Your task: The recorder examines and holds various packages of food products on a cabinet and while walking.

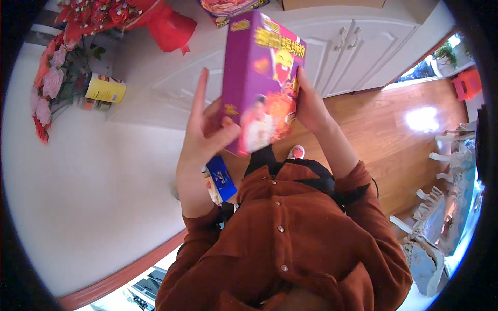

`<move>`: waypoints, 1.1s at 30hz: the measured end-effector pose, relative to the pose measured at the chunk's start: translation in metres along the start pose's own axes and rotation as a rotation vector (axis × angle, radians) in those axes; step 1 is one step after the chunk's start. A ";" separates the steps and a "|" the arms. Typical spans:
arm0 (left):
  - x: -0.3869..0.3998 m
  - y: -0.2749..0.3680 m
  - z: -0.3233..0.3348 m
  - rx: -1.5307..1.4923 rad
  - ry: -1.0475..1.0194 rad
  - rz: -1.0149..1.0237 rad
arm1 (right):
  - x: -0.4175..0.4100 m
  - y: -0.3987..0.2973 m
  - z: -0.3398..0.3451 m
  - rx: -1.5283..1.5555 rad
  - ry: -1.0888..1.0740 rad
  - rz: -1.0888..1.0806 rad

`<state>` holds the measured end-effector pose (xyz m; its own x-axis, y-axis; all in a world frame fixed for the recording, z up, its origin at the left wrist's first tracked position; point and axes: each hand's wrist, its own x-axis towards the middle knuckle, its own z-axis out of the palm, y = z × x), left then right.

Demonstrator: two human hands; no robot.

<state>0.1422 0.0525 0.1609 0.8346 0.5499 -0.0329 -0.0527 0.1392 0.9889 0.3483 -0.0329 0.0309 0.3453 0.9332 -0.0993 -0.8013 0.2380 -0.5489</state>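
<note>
A purple box of instant noodles [268,81], printed with yellow lettering and a cartoon face, is held up in front of me, slightly tilted. My right hand [313,103] grips its right edge, thumb along the side and the other fingers hidden behind. At the lower left corner, my left hand [206,128] has its thumb against the box and its index finger stretched upward, off the box. The box's lower part is blurred. Beyond its top, a similarly coloured package [229,7] lies on the white cabinet top [212,35].
Left of the cabinet are a red-wrapped bouquet [171,31], pink artificial roses [52,83] and a yellow-labelled container [106,88]. A blue package [221,177] is low beside my left forearm. White cabinet doors [330,54] stand ahead; cloth-covered chairs [432,210] line the right.
</note>
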 end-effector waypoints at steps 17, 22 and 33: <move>0.020 -0.025 0.046 0.329 -0.290 0.128 | -0.031 0.008 -0.003 0.202 -0.221 0.006; 0.019 -0.023 0.044 0.309 -0.283 0.098 | -0.019 0.022 -0.017 0.119 -0.251 -0.078; 0.021 -0.058 -0.010 0.255 0.102 -0.062 | -0.012 -0.004 0.004 -0.072 0.222 0.181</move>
<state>0.1572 0.0644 0.1009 0.7714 0.6290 -0.0958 0.1467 -0.0293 0.9887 0.3451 -0.0438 0.0380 0.3046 0.8750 -0.3764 -0.8255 0.0454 -0.5626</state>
